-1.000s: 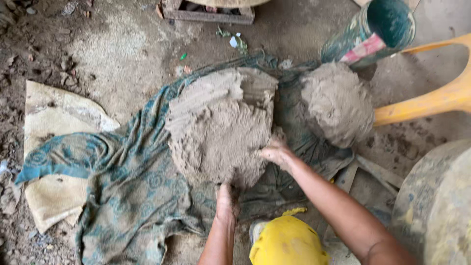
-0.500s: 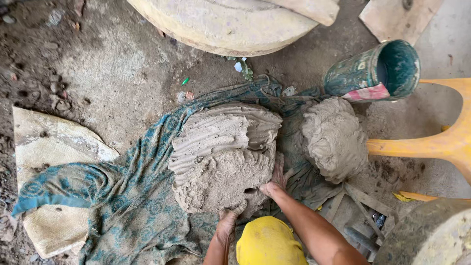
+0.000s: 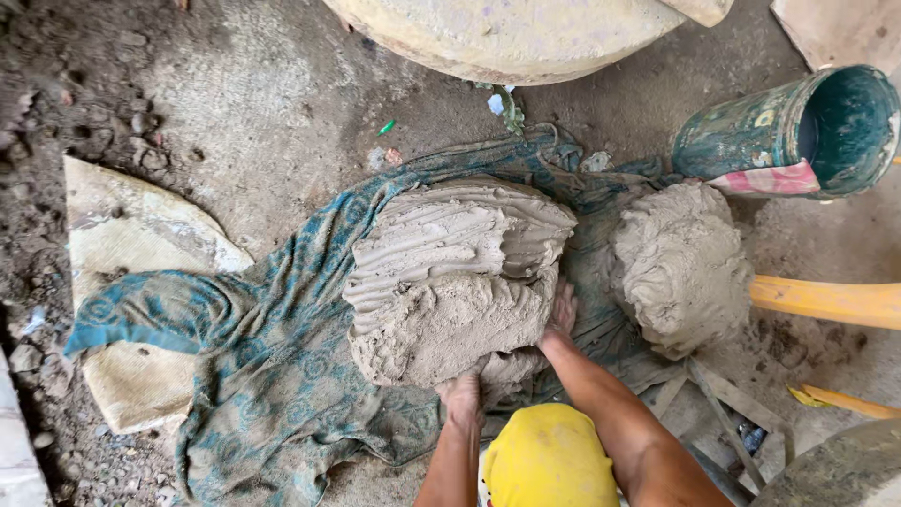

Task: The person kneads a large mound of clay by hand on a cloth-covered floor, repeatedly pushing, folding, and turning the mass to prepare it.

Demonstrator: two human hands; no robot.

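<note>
Two bare hands press a big grey lump of wet clay [image 3: 455, 282] at frame centre, its top ridged with finger grooves, its lower face crumbly. The left hand [image 3: 462, 396] pushes flat against its near edge; the right hand [image 3: 561, 314] cups its right side, fingers spread. It lies on a patterned teal cloth [image 3: 263, 376]. A smaller rough clay mound [image 3: 680, 268] sits right, below a tipped green bucket [image 3: 798, 131].

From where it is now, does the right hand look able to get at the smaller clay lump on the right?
Probably yes. The right hand rests against the big clay mass, and only a bare strip of blue patterned cloth lies between it and the smaller clay lump. Nothing blocks that gap.
</note>
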